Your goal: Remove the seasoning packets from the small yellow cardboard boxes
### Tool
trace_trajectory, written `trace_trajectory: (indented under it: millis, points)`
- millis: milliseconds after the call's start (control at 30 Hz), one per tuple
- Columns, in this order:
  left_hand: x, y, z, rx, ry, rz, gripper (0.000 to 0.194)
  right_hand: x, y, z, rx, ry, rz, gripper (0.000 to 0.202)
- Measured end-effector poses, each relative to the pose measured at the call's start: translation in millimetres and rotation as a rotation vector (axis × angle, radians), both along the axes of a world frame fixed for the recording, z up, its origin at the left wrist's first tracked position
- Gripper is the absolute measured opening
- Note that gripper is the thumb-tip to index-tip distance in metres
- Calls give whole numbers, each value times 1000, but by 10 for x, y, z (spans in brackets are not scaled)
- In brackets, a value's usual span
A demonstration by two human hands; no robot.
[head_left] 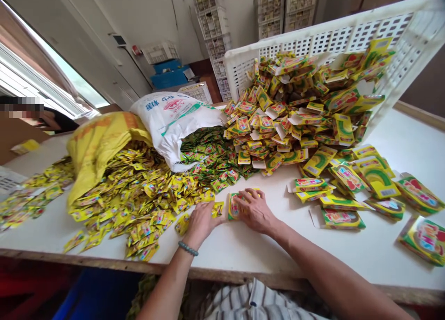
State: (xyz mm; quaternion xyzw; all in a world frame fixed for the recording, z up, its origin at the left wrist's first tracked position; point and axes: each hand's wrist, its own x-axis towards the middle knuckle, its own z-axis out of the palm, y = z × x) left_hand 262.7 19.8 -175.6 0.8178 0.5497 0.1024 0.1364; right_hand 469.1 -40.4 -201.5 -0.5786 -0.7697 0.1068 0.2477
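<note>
My right hand (255,211) is curled over a small green and yellow printed box (232,206) that lies on the white tabletop. Its fingers cover most of the box. Just left of it, my left hand (203,222), with a beaded bracelet at the wrist, is closed on a small yellow packet (218,210). Part of the grip is hidden behind the fingers and the back of the hand. A heap of similar yellow packets (149,195) spreads left of that hand, and green packets (212,153) lie beyond both hands.
A yellow sack (100,139) and a white sack (174,121) lie open over the packets. To the right, a tipped white crate (323,42) spills many cartons (285,116); several loose ones (342,218) lie nearer. A person (52,118) is at the far left. Stacked crates (212,23) stand behind.
</note>
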Motion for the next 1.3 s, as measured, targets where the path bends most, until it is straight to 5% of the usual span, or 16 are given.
trace_trajectory:
  millis: [133, 300, 400, 533, 667, 900, 1133, 1300]
  points:
    - [-73, 4, -98, -33, -30, -20, 23, 65, 30, -39, -38, 44, 26, 24]
    - [-148, -5, -98, -5, -48, 97, 25, 240, 87, -10, -38, 241, -139, 24]
    - [-100, -39, -94, -95, -263, 59, 28, 186, 93, 4, -40, 508, -150, 32]
    - [97, -115, -70, -220, -524, -75, 26, 6, 78, -30, -72, 636, 3, 40]
    - [213, -84, -26, -180, -397, -110, 22, 9, 87, -53, -115, 593, -29, 6]
    - [214, 335, 83, 68, 26, 116, 25, 323, 166, -27, -120, 841, -407, 24]
    - [462, 629, -58, -10, -74, 78, 22, 313, 199, -87, -166, 1078, -405, 29]
    - [370, 500, -64, -96, -288, 179, 32, 290, 184, 111, -365, 1409, -365, 38]
